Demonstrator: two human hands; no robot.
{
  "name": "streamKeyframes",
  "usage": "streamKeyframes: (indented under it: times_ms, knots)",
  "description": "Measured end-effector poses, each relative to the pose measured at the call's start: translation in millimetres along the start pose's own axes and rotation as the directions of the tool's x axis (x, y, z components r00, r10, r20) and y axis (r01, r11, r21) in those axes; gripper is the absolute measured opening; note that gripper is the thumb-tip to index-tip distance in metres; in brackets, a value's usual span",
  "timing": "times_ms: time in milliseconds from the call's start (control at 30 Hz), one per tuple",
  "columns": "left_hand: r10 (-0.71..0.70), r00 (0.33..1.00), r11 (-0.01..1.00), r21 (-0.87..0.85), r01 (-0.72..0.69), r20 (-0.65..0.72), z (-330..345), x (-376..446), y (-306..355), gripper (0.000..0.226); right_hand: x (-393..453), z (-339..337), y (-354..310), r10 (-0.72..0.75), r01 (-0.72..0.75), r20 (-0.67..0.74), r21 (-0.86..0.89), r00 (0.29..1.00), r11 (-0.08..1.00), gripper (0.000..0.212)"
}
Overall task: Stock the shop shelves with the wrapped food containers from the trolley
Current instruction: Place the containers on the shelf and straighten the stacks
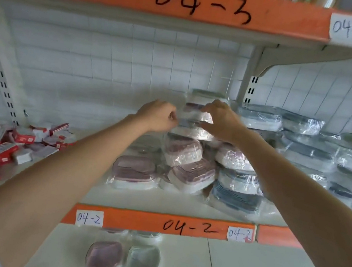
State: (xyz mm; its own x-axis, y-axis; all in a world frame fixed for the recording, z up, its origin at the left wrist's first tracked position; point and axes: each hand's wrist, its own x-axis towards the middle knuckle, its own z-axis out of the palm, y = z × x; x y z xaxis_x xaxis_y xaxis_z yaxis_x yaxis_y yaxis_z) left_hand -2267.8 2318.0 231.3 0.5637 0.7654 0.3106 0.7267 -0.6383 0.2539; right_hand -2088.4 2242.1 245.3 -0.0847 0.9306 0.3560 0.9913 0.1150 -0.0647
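Note:
A pile of wrapped food containers [186, 155] with pink and blue lids sits in the middle of the shelf marked 04-2 [164, 223]. Both my arms reach up to the top of that pile. My left hand [159, 116] pinches the left end of a wrapped container [192, 126] lying on the pile. My right hand [220, 120] grips the same container's right end, with fingers curled over its top. Behind my hands stand more stacked containers [208, 96]. The trolley is out of sight.
Blue-lidded wrapped containers [331, 154] are heaped on the right of the shelf. Small red and white packets [1, 146] lie scattered on the left. The shelf below holds two wrapped containers [122, 259]. The shelf marked 04-3 [201, 2] hangs overhead.

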Motion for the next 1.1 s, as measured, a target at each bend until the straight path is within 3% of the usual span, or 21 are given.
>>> streamKeyframes:
  times_ms: [200, 333, 400, 500, 567, 633, 867, 1000, 1100]
  knots:
    - [0.08, 0.997, 0.996, 0.044, -0.08, 0.0, 6, 60, -5, 0.025, 36, -2, 23, 0.133, -0.141, -0.082, -0.091, 0.988, 0.986, 0.052]
    - [0.099, 0.995, 0.995, 0.008, -0.099, -0.009, 17, 86, -7, 0.044, 58, 1, 30, 0.211, -0.227, -0.123, -0.131, 0.97, 0.965, 0.057]
    - [0.084, 0.996, 0.996, -0.038, -0.083, 0.027, 26, 98, -9, 0.064, 65, 4, 31, 0.249, -0.262, -0.11, -0.126, 0.962, 0.957, 0.061]
    - [-0.001, 0.989, 0.965, -0.26, 0.04, 0.149, 42, 109, -14, 0.124, 72, 7, 33, 0.316, -0.319, -0.05, -0.079, 0.947, 0.944, 0.063]
    - [-0.019, 0.977, 0.92, -0.38, 0.1, 0.211, 54, 114, -19, 0.149, 74, 10, 34, 0.346, -0.347, -0.009, -0.018, 0.938, 0.938, 0.065]
    - [0.012, 0.978, 0.917, -0.393, 0.073, 0.21, 55, 110, -18, 0.147, 75, 11, 33, 0.36, -0.36, 0.007, 0.043, 0.933, 0.932, 0.068]
    - [-0.031, 0.996, 0.892, -0.448, 0.065, 0.082, 59, 103, -18, 0.081, 73, 8, 29, 0.345, -0.344, 0.013, 0.097, 0.939, 0.934, 0.064]
    - [-0.096, 0.994, 0.864, -0.493, 0.106, 0.046, 50, 96, -17, 0.09, 63, 5, 26, 0.283, -0.281, -0.032, 0.049, 0.959, 0.959, 0.063]
    - [-0.114, 0.993, 0.89, -0.441, 0.116, 0.031, 42, 89, -13, 0.079, 58, 3, 20, 0.26, -0.264, -0.109, -0.025, 0.96, 0.964, 0.059]
